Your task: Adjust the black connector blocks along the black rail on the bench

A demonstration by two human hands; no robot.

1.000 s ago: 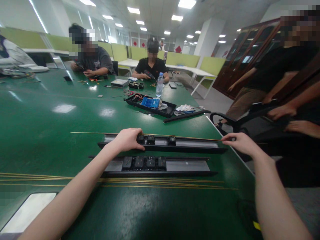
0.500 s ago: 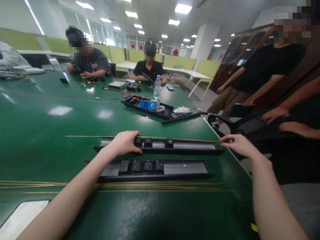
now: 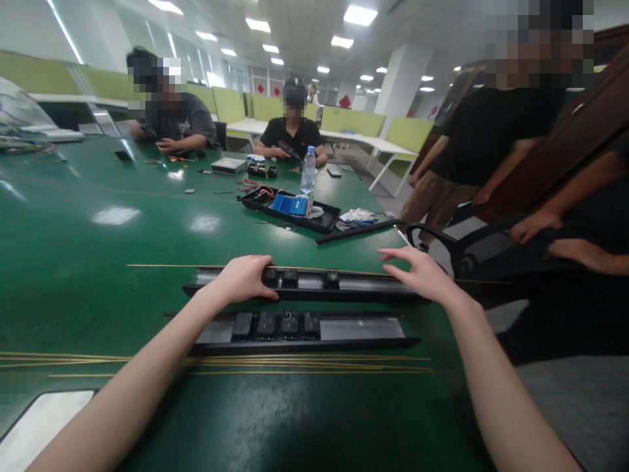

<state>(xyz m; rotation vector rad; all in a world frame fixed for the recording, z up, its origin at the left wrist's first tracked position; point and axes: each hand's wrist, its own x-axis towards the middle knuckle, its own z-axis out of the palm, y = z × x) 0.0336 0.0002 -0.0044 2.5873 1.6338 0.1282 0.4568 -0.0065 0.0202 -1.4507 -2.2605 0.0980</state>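
My left hand (image 3: pixel 247 278) is closed across a long black channel (image 3: pixel 344 294), thumb on the near wall and fingers toward the far one. Inside that channel sit 3 small black blocks (image 3: pixel 289 278) on a silvery floor. A thin brass-coloured rod (image 3: pixel 162 265) runs along its far edge, sticking out to the left. Over the channel's right end, my right hand (image 3: pixel 417 272) has its fingers spread, holding nothing. Parallel and nearer lies a second black channel (image 3: pixel 363 329) with several black blocks (image 3: pixel 266 324) in a row.
Several brass-coloured rods (image 3: pixel 295 362) lie nearer me. A white-faced rectangular object (image 3: pixel 46 419) is at front left. Beyond are a black tray (image 3: pixel 322 223) with a blue part, a water bottle (image 3: pixel 308 172), gloves (image 3: pixel 358 217) and a black bar (image 3: pixel 354 233). People sit and stand around.
My right hand has let go near the rod's right end, moved left over the channel and spread its fingers. The left hand keeps its place. A standing person at right has shifted left.
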